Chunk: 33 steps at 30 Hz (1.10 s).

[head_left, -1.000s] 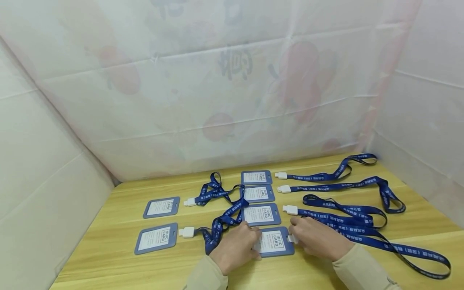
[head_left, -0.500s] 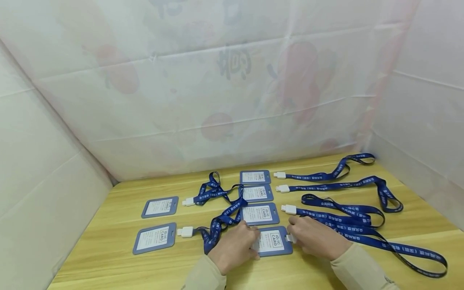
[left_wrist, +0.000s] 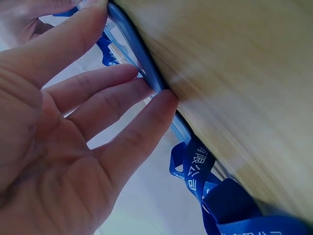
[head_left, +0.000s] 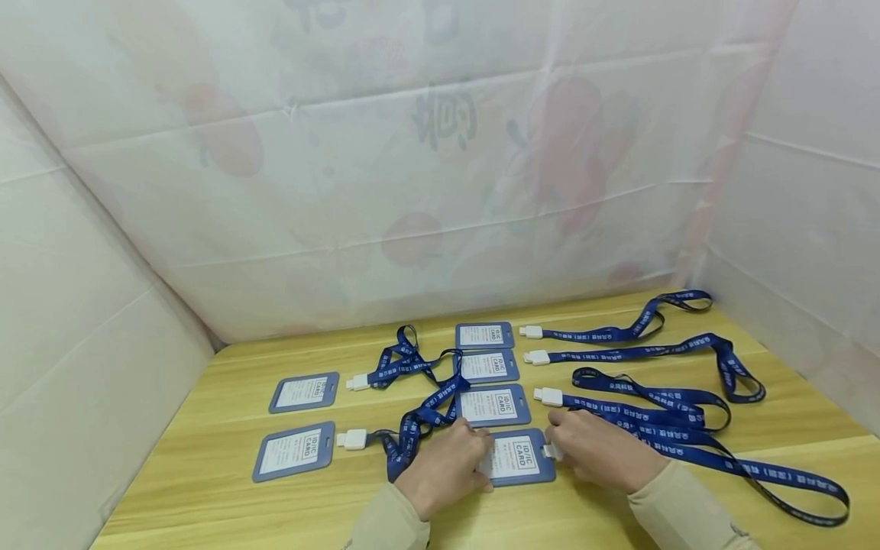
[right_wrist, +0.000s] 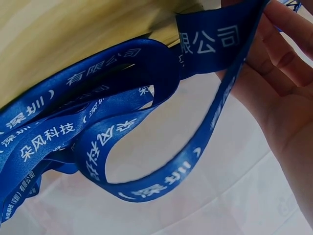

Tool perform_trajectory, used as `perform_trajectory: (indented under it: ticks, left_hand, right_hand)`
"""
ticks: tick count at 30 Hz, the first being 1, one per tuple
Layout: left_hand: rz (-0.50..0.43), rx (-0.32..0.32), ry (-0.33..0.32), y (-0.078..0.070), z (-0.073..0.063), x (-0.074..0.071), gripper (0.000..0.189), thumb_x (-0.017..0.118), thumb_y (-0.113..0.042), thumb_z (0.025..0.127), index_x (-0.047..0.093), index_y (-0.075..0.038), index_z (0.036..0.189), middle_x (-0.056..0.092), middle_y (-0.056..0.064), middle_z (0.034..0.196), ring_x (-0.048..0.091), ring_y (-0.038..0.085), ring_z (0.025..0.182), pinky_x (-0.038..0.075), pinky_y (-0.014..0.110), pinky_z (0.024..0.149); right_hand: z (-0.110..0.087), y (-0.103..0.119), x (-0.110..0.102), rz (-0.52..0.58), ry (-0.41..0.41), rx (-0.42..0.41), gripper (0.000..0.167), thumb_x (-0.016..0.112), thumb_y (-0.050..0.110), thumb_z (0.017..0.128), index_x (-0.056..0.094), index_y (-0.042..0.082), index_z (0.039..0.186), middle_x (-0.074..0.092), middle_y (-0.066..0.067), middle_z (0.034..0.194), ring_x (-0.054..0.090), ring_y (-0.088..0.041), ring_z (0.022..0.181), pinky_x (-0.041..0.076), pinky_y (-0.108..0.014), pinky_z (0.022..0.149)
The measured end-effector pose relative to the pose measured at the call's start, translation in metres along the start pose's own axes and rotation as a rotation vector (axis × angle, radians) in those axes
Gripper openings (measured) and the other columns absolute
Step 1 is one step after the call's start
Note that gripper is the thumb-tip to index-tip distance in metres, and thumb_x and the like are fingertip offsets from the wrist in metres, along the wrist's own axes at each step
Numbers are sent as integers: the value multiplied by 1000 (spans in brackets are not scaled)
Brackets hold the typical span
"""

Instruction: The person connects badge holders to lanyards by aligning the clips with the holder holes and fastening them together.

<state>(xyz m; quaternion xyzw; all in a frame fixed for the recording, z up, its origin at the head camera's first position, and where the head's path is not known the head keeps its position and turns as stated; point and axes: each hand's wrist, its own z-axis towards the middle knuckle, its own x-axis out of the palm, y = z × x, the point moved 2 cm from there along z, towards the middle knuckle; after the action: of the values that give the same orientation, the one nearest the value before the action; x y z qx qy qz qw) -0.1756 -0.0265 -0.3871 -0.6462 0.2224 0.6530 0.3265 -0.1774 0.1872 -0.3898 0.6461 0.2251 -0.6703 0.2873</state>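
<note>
In the head view, my left hand [head_left: 447, 467] holds the left part of a blue badge holder [head_left: 524, 460] lying at the front of the middle column. The left wrist view shows the fingers and thumb along the holder's blue edge [left_wrist: 134, 36]. At the slotted right end, my right hand [head_left: 600, 451] pinches the white clip [head_left: 552, 451] of a blue printed lanyard [head_left: 777, 471], right at the slot. That clip is mostly hidden by the fingers. Blue strap [right_wrist: 210, 41] loops beside the right hand in the right wrist view.
Behind the held one, badge holders [head_left: 495, 406] form a column, with white-clipped lanyards [head_left: 619, 356] to their right. Two more holders [head_left: 294, 452] lie left, beside two lanyards; one strap [head_left: 429, 412] runs close to my left hand. White sheeting [head_left: 385, 191] encloses the wooden table [head_left: 206, 496].
The head view shifts very slightly. Both hands keep their places at the badge holder and the clip; nothing else visibly moves.
</note>
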Motion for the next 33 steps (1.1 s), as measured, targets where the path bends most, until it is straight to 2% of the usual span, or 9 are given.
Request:
perform_trajectory:
  ticks: [9, 33]
  left_hand:
    - [6, -2, 13, -1, 0, -2, 43, 91, -31, 72, 78, -9, 107, 74, -1, 101, 60, 11, 89, 53, 19, 75]
    - [21, 17, 0, -1, 1, -1, 42, 92, -31, 70, 78, -10, 105, 74, -1, 99, 60, 11, 85, 52, 17, 72]
  right_hand:
    - [1, 0, 0, 1, 1, 4, 31, 90, -3, 68, 77, 3, 96, 66, -7, 89, 67, -16, 75, 57, -18, 64]
    - [1, 1, 0, -13, -7, -10, 26, 89, -1, 71, 78, 3, 94, 66, -5, 86, 67, -14, 72, 55, -15, 62]
